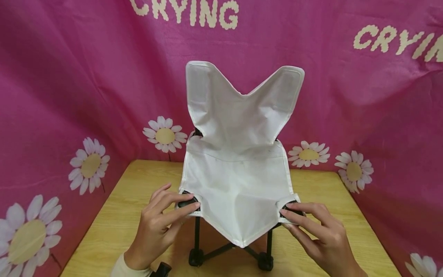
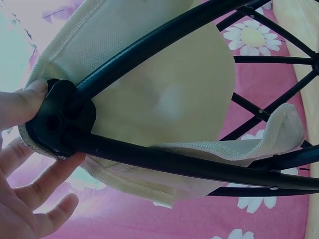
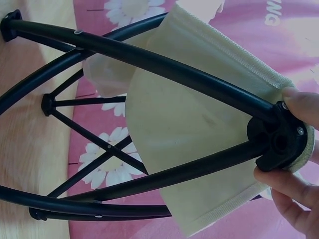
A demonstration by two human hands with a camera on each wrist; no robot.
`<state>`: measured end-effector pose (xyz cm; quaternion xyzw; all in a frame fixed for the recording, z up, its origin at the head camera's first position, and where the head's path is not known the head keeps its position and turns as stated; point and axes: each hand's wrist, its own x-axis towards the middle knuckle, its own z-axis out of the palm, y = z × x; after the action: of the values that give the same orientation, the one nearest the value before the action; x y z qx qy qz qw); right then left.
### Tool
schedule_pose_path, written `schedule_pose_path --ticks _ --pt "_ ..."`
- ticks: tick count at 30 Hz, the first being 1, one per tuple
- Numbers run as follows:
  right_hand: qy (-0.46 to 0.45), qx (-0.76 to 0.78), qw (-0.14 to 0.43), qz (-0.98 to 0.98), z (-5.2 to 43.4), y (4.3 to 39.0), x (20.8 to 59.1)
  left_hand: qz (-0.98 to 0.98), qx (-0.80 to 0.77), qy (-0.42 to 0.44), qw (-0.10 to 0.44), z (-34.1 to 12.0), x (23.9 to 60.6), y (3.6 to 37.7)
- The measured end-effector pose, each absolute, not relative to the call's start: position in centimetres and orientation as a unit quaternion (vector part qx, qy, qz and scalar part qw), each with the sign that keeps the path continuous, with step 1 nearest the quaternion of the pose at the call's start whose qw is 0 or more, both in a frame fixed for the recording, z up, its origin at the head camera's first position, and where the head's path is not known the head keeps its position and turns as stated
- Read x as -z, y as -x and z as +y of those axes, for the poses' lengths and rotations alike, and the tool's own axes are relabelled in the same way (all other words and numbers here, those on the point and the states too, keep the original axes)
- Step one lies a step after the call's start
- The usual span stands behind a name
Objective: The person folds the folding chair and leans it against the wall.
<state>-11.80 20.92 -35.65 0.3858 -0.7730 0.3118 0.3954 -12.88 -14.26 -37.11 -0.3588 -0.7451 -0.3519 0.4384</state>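
Note:
A small folding chair with a white fabric seat point(image 1: 238, 169) and black tube frame point(image 1: 197, 238) stands on the wooden table point(image 1: 114, 227). My left hand point(image 1: 162, 219) pinches the black plastic joint point(image 2: 57, 119) at the seat's front left corner, thumb on top and fingers beneath. At the front right corner my right hand point(image 1: 318, 231) pinches the matching black joint point(image 3: 276, 142) with its fabric pocket. From below, the wrist views show the black tubes point(image 3: 149, 62) crossing under the cream underside of the seat point(image 2: 169, 89).
A pink cloth point(image 1: 69, 77) printed with daisies and lettering hangs behind and to both sides of the table. The chair's black feet point(image 1: 264, 263) sit near the table's front edge. Bare wood shows left and right of the chair.

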Motion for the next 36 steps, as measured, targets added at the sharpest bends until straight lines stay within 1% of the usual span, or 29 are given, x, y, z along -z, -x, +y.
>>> schedule_pose_path --ticks 18,29,36 --pt "-0.408 -0.315 0.405 -0.755 20.5 11.8 34.4 -0.741 0.356 0.361 0.440 -13.8 36.7 12.9" --pt "-0.425 -0.321 0.415 -0.738 20.1 12.2 34.0 -0.736 0.352 0.363 0.451 -13.9 36.5 13.1" --pt "-0.429 -0.325 0.414 -0.734 20.1 12.2 34.1 -0.738 0.356 0.363 0.445 -13.8 36.5 12.9"
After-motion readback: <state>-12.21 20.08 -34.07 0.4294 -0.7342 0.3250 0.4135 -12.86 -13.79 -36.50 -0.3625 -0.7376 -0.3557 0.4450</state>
